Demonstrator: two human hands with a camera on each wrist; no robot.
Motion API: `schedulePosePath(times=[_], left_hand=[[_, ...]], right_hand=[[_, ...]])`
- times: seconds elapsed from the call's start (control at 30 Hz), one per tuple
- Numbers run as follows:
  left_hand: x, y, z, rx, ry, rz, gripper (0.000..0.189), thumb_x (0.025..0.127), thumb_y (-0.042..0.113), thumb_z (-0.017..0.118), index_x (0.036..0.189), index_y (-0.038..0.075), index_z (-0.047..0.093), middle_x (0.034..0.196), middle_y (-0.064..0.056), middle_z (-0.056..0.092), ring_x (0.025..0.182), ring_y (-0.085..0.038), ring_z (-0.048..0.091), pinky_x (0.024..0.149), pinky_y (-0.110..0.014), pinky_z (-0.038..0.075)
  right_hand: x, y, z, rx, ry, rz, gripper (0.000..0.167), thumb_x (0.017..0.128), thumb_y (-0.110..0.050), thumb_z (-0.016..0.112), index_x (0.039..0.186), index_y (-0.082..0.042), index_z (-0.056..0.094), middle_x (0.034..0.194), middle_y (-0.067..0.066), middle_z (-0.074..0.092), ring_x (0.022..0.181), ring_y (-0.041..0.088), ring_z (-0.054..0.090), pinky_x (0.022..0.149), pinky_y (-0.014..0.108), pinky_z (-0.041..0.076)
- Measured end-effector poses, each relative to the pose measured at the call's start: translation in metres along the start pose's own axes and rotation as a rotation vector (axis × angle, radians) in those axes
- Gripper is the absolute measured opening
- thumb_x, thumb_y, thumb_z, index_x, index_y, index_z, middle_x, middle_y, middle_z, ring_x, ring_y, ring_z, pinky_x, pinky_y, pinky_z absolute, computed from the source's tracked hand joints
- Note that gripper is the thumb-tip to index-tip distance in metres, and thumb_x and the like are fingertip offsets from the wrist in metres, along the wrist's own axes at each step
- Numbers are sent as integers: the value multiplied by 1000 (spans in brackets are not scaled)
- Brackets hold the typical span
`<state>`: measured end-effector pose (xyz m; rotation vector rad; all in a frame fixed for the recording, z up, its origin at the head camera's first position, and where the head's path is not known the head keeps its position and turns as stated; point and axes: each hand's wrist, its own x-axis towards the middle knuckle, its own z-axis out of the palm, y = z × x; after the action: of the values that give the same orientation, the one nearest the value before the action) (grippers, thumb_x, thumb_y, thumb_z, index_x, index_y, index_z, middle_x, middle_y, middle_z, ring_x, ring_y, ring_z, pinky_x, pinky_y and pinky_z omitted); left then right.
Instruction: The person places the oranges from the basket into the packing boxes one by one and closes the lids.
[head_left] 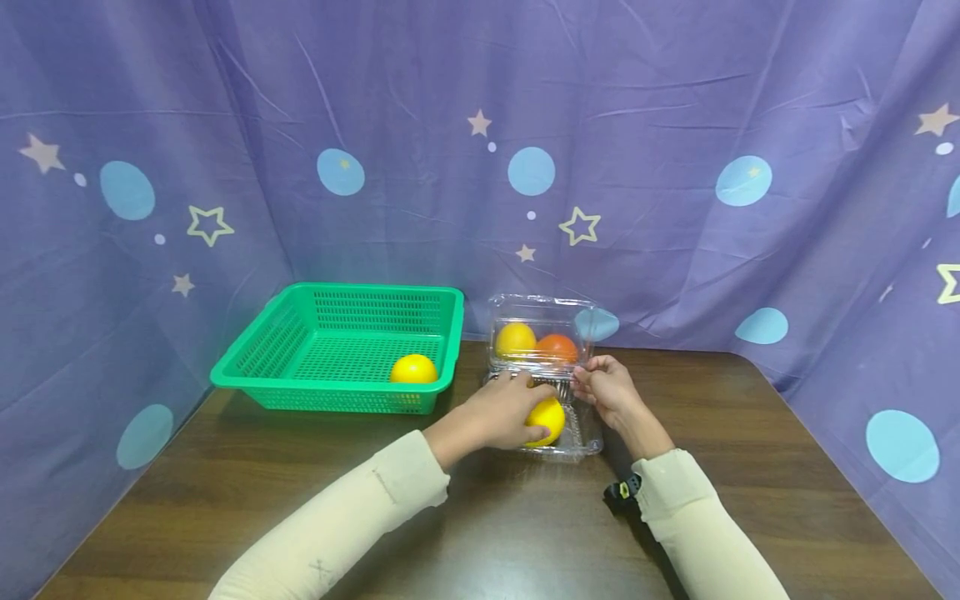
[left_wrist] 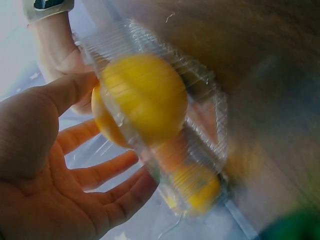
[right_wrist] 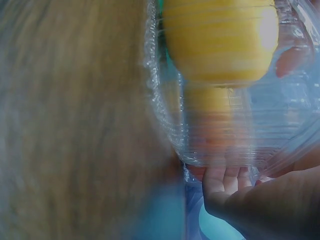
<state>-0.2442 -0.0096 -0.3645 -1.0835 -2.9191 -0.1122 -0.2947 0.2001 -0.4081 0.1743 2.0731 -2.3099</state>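
A clear plastic clamshell container (head_left: 581, 442) lies on the table with its lid (head_left: 543, 310) raised at the back. In its near half sits a smooth yellow ball (head_left: 551, 419), kind uncertain, between the thumb and fingers of my left hand (head_left: 498, 412). The left wrist view shows that yellow ball (left_wrist: 145, 95) up close, the other fingers spread. My right hand (head_left: 611, 392) pinches the container's right edge near the fold. Another yellow ball (head_left: 515, 341) and an orange ball (head_left: 558, 348) show through the lid.
A green plastic basket (head_left: 337, 398) stands to the left on the brown wooden table (head_left: 480, 533), with one yellow ball (head_left: 413, 369) in its near right corner. Behind the table hangs a purple curtain (head_left: 420, 233) with stars and blue dots.
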Motion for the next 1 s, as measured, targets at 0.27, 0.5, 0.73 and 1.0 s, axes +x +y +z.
schedulePosePath(times=[0.27, 0.5, 0.73, 1.0], left_hand=[[-12, -13, -21, -2, 48, -23, 57, 97, 48, 66, 147, 25, 55, 135, -11, 59, 112, -30, 55, 95, -46, 51], [-22, -41, -34, -6, 126, -64, 59, 97, 43, 68, 147, 17, 55, 133, -12, 59, 110, -30, 53, 95, -44, 49], [-33, -70, -44, -10, 184, -122, 54, 98, 40, 67, 144, 14, 57, 130, -13, 59, 107, -32, 54, 94, -47, 49], [-41, -101, -56, -49, 181, -201, 54, 102, 42, 61, 146, 11, 55, 137, -17, 57, 113, -36, 53, 98, -51, 47]], right_hand=[[4, 2, -1, 11, -1, -6, 19, 100, 7, 53, 99, -5, 39, 86, 5, 57, 69, 11, 64, 68, 26, 59], [2, 1, -1, 25, -4, -7, 19, 100, 8, 54, 99, -4, 39, 87, 5, 59, 69, 11, 64, 68, 26, 59], [1, 0, -1, 22, -2, -2, 19, 100, 8, 53, 98, -5, 39, 86, 6, 57, 69, 12, 63, 68, 27, 59], [1, 0, -1, 15, 1, -3, 19, 100, 7, 54, 99, -4, 39, 87, 6, 57, 69, 12, 63, 68, 26, 59]])
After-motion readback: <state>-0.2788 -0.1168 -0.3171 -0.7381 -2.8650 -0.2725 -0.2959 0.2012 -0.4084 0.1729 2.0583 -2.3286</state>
